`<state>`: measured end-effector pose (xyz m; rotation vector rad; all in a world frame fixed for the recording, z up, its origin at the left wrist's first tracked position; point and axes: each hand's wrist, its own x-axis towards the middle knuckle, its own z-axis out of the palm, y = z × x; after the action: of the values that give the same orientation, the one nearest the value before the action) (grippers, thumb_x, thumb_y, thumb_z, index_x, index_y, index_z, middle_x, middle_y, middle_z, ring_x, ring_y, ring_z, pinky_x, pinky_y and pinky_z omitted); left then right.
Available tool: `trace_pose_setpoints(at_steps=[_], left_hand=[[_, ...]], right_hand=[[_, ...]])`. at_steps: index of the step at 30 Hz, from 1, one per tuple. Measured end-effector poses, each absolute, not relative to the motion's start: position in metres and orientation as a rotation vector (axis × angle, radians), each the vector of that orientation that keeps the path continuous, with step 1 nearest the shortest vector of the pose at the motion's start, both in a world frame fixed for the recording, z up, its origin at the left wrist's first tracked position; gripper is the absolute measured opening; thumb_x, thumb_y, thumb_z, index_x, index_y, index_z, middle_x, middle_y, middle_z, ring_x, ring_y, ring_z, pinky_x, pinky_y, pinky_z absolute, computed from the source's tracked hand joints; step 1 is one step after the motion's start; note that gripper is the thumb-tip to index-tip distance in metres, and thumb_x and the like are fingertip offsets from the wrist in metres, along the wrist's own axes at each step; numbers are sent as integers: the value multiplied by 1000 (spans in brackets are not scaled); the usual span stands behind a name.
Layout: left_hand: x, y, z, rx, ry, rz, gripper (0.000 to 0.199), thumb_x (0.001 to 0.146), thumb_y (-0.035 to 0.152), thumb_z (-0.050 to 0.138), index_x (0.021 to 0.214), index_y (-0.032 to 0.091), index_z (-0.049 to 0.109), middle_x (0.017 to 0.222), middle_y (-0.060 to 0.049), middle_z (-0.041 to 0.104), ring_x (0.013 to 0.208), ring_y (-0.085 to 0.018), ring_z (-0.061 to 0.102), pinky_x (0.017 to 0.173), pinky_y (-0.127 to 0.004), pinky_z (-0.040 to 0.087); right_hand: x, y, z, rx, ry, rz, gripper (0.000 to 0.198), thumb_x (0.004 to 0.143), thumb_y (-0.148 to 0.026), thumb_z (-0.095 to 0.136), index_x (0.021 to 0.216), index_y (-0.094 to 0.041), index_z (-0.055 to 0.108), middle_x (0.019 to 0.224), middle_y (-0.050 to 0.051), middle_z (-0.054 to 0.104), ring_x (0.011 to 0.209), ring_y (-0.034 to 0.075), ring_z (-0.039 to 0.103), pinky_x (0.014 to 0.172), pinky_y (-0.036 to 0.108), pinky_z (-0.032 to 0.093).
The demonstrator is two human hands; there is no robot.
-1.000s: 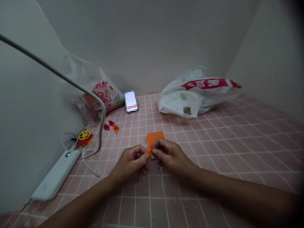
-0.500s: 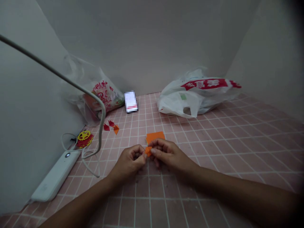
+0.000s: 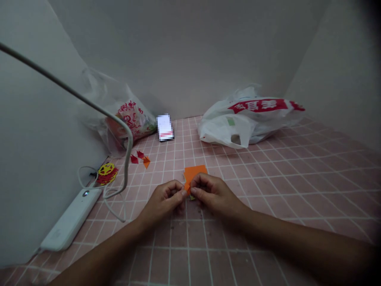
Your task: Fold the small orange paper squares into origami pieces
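Observation:
Between my fingertips is a small folded piece of orange paper (image 3: 187,187). My left hand (image 3: 168,198) pinches its left side with thumb and forefinger. From the right, my right hand (image 3: 212,194) pinches the other side, and its fingers hide part of the paper. Just beyond the hands lies a stack of square orange paper (image 3: 195,171), its near part covered by my right hand. Farther left on the pink tiled surface sit two small red folded paper pieces (image 3: 134,159) and an orange folded piece (image 3: 146,162).
At the left stand a white power bank-like device (image 3: 71,218), looped pale cable (image 3: 128,159) and yellow and red gear-shaped pieces (image 3: 107,172). Toward the back are a clear plastic bag (image 3: 131,119), a lit phone (image 3: 165,128) and a white plastic bag (image 3: 226,129). Walls enclose the surface.
The folded orange paper has turned in my fingers and shows a narrower shape. My right hand's fingers have shifted slightly; the surrounding things have stayed put.

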<state>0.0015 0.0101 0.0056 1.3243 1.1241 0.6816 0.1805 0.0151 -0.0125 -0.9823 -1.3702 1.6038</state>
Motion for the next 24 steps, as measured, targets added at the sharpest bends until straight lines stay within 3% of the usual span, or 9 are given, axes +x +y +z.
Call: trace_pose_setpoints(at_steps=[7, 13, 19, 24], left_hand=[[-2, 12, 10, 1492, 1057, 654, 23, 90, 36, 55, 78, 16, 54, 63, 3, 55, 57, -11, 52, 58, -24, 41], [-2, 12, 8, 1512, 1055, 655, 20, 89, 35, 56, 83, 16, 55, 67, 2, 56, 59, -11, 53, 60, -25, 43], [-2, 12, 7, 1496, 1068, 643, 20, 87, 36, 58, 83, 16, 57, 61, 4, 54, 53, -10, 52, 55, -23, 41], [-1, 11, 7, 1462, 1071, 660, 22, 88, 38, 58, 83, 16, 59, 59, 4, 54, 53, -10, 50, 54, -23, 39]], right_hand=[[182, 17, -12, -880, -1316, 1593, 17, 82, -25, 62, 98, -20, 57, 85, 0, 56, 69, 12, 54, 63, 26, 44], [182, 18, -11, -950, -1445, 1567, 7, 82, -24, 60, 79, -18, 58, 70, -2, 55, 60, 11, 49, 56, 25, 39], [185, 16, -13, -942, -1659, 1289, 9, 86, -17, 56, 91, -19, 62, 77, 0, 61, 68, 13, 54, 62, 26, 42], [187, 15, -13, -970, -1745, 1219, 10, 87, -14, 53, 84, -19, 61, 71, -2, 59, 60, 12, 55, 57, 25, 42]])
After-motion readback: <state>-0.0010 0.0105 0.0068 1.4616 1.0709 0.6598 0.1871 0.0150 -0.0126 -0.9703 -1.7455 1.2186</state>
